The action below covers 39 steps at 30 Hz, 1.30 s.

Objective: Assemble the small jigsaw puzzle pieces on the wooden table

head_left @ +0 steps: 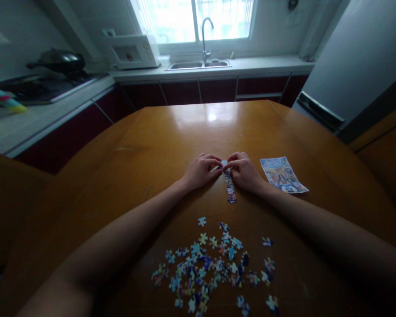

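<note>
A narrow strip of joined jigsaw puzzle pieces (230, 189) runs toward me on the wooden table (152, 145). My left hand (203, 171) is at the left side of its far end, thumb and fingers pinched against the pieces there. From the right, my right hand (243, 171) closes its fingertips on the same far end, its index finger reaching across. The fingers partly cover that end, so the exact piece under them is hard to make out. Loose puzzle pieces (201, 273) lie in a scattered pile nearer to me, with a single light piece (202, 221) just beyond it.
A printed picture sheet (282, 175) lies right of my right hand. Beyond the table are a counter with a sink (186, 65), a faucet (203, 39) and a white microwave (132, 52). A pan (61, 60) sits on the stove at left; a fridge (359, 57) stands at right.
</note>
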Each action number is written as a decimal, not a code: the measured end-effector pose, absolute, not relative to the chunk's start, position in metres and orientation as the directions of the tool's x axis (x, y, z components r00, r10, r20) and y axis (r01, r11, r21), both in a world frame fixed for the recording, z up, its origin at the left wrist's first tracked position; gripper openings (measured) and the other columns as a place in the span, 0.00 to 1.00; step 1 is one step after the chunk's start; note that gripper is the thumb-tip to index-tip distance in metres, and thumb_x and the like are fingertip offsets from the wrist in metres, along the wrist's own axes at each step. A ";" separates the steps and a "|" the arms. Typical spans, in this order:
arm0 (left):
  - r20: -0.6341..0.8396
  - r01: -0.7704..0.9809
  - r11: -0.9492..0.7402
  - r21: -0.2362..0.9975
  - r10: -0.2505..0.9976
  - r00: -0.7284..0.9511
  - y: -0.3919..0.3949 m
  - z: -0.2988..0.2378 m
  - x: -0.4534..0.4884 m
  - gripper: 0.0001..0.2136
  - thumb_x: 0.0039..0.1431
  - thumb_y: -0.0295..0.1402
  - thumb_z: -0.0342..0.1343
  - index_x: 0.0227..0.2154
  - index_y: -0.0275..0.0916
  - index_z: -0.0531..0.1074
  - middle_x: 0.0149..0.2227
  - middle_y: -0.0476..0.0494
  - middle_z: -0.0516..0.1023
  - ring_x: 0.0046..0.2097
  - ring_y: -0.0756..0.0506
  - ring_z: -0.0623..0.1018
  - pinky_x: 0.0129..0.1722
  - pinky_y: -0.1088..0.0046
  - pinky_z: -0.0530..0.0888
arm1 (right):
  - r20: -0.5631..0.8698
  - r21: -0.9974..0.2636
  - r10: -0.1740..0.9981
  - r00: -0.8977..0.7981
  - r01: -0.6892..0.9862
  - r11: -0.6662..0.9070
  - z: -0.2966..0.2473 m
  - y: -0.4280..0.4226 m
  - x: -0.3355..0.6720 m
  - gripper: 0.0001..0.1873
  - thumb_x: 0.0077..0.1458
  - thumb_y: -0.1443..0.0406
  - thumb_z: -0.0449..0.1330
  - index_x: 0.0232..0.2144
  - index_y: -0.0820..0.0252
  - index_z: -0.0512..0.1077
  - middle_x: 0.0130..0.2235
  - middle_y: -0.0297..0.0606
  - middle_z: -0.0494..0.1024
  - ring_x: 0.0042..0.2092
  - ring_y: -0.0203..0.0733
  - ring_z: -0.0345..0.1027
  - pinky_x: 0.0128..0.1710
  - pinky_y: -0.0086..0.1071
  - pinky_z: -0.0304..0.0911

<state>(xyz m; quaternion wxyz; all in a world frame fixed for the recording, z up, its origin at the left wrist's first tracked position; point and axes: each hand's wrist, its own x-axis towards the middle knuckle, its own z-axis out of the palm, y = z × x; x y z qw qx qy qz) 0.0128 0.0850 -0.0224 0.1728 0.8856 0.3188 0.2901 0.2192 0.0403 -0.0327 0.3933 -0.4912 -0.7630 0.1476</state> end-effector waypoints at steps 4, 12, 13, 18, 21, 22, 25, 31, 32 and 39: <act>0.409 0.445 -0.731 0.518 0.668 0.622 0.085 -0.022 0.014 0.05 0.61 0.33 0.62 0.39 0.44 0.81 0.45 0.46 0.81 0.48 0.43 0.76 0.51 0.61 0.73 | 0.448 -0.610 0.870 -0.208 0.640 0.467 -0.033 0.041 0.219 0.21 0.53 0.79 0.57 0.31 0.51 0.83 0.38 0.40 0.75 0.46 0.47 0.66 0.48 0.42 0.65; 0.428 0.422 -0.674 0.606 0.724 0.542 0.087 -0.024 0.012 0.14 0.53 0.18 0.53 0.31 0.41 0.81 0.40 0.45 0.73 0.43 0.46 0.75 0.44 0.67 0.75 | 0.423 -0.621 0.879 -0.220 0.636 0.458 -0.032 0.041 0.220 0.21 0.52 0.80 0.55 0.31 0.52 0.82 0.40 0.40 0.75 0.47 0.47 0.65 0.50 0.43 0.63; 0.424 0.425 -0.681 0.596 0.717 0.553 0.087 -0.024 0.012 0.15 0.53 0.17 0.53 0.31 0.42 0.81 0.40 0.45 0.73 0.44 0.46 0.74 0.45 0.66 0.75 | 0.425 -0.620 0.877 -0.225 0.633 0.463 -0.033 0.042 0.220 0.22 0.52 0.80 0.55 0.31 0.52 0.82 0.41 0.40 0.75 0.47 0.48 0.65 0.50 0.43 0.63; 0.406 0.461 -0.702 0.543 0.700 0.588 0.085 -0.024 0.012 0.19 0.50 0.14 0.50 0.30 0.44 0.81 0.40 0.46 0.73 0.46 0.44 0.74 0.51 0.60 0.72 | 0.471 -0.674 0.872 -0.135 0.582 0.455 -0.035 0.044 0.220 0.20 0.52 0.79 0.53 0.33 0.56 0.81 0.41 0.41 0.75 0.47 0.46 0.66 0.50 0.42 0.63; 0.400 0.470 -0.697 0.541 0.705 0.585 0.085 -0.023 0.012 0.18 0.51 0.14 0.52 0.31 0.43 0.80 0.40 0.45 0.73 0.46 0.44 0.73 0.51 0.60 0.72 | 0.480 -0.698 0.875 -0.063 0.577 0.424 -0.034 0.045 0.220 0.18 0.52 0.78 0.52 0.32 0.58 0.79 0.39 0.41 0.74 0.46 0.47 0.66 0.50 0.42 0.63; 0.403 0.471 -0.694 0.545 0.709 0.579 0.085 -0.023 0.012 0.16 0.51 0.15 0.52 0.32 0.42 0.80 0.40 0.45 0.73 0.46 0.44 0.73 0.50 0.61 0.73 | 0.478 -0.699 0.876 -0.056 0.581 0.418 -0.034 0.045 0.220 0.18 0.52 0.78 0.52 0.32 0.58 0.79 0.38 0.41 0.74 0.46 0.47 0.67 0.50 0.42 0.62; 0.415 0.471 -0.682 0.559 0.722 0.553 0.085 -0.023 0.012 0.13 0.53 0.17 0.54 0.33 0.40 0.77 0.40 0.45 0.72 0.45 0.44 0.73 0.48 0.64 0.73 | 0.472 -0.702 0.881 -0.046 0.585 0.406 -0.034 0.045 0.221 0.17 0.51 0.77 0.52 0.31 0.58 0.79 0.38 0.41 0.74 0.45 0.46 0.67 0.49 0.42 0.62; 0.409 0.500 -0.695 0.517 0.713 0.569 0.086 -0.023 0.013 0.12 0.55 0.18 0.53 0.34 0.40 0.76 0.41 0.45 0.77 0.46 0.44 0.73 0.50 0.62 0.72 | 0.448 -0.704 0.893 -0.038 0.600 0.379 -0.035 0.046 0.221 0.15 0.53 0.75 0.53 0.30 0.57 0.78 0.38 0.41 0.75 0.46 0.47 0.66 0.50 0.42 0.62; 0.407 0.506 -0.692 0.514 0.717 0.566 0.086 -0.023 0.014 0.11 0.56 0.19 0.53 0.36 0.40 0.76 0.41 0.45 0.78 0.46 0.43 0.74 0.50 0.61 0.72 | 0.445 -0.703 0.895 -0.039 0.604 0.376 -0.035 0.046 0.222 0.14 0.53 0.75 0.53 0.30 0.57 0.78 0.38 0.41 0.75 0.46 0.47 0.66 0.50 0.42 0.62; 0.407 0.502 -0.716 0.486 0.693 0.595 0.084 -0.024 0.015 0.07 0.64 0.31 0.56 0.42 0.41 0.77 0.46 0.46 0.81 0.49 0.43 0.74 0.52 0.61 0.72 | 0.435 -0.694 0.898 -0.074 0.608 0.386 -0.035 0.047 0.222 0.13 0.56 0.74 0.55 0.33 0.57 0.79 0.38 0.41 0.78 0.46 0.47 0.67 0.50 0.43 0.62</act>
